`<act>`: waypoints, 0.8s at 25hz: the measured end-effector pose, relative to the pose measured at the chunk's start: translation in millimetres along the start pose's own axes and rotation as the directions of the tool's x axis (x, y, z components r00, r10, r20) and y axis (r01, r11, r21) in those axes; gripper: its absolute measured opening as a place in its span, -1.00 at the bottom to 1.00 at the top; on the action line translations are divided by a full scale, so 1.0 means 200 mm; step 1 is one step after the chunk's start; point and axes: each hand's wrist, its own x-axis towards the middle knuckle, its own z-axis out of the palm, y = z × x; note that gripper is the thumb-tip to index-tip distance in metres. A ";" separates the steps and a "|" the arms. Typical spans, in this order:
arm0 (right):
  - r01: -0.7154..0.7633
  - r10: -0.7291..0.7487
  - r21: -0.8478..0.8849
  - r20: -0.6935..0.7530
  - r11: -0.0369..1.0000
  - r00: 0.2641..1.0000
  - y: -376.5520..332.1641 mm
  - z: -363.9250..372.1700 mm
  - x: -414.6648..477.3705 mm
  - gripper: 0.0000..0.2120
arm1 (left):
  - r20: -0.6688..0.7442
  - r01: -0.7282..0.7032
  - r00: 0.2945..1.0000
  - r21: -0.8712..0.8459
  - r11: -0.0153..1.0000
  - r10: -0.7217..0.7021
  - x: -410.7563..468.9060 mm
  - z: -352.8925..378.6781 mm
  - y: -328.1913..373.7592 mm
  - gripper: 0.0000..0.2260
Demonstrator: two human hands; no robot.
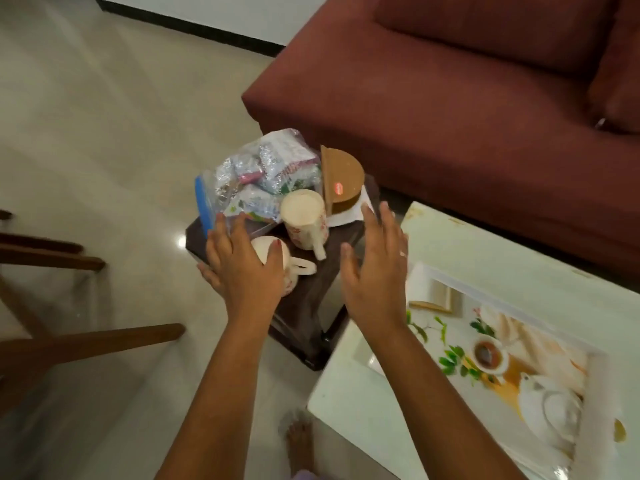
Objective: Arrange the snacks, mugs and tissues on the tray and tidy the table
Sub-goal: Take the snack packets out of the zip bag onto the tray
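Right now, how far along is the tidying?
Barely begun. The printed tray on the white table holds nothing yet. The snack bag, two mugs and brown tissue holder sit on the dark stool. Left hand covers one mug; right hand hovers open.

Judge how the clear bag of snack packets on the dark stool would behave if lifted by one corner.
The snack bag looks soft, so it would probably sag. Its loose packets would likely shift. Lifting it might nudge the mug beside it.

Maroon sofa (467, 98) stands along the far side; wooden chair legs (52, 258) occupy the tiled floor (104, 133) at left.
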 end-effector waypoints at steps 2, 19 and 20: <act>0.053 -0.055 0.025 0.074 0.998 0.996 -0.16 0.13 0.14 -0.44 | 0.021 0.117 0.993 -0.208 0.971 -0.115 0.18 -0.02 -0.12 -0.53; 0.084 0.083 -0.287 0.524 0.954 0.848 -0.47 0.93 0.61 -0.41 | 0.517 0.629 0.772 -0.703 0.332 -0.369 0.93 0.09 -0.42 -0.93; 0.069 0.068 -0.251 0.496 0.965 0.866 -0.46 0.91 0.62 -0.43 | 0.486 0.588 0.802 -0.742 0.322 -0.346 0.94 0.06 -0.36 -0.93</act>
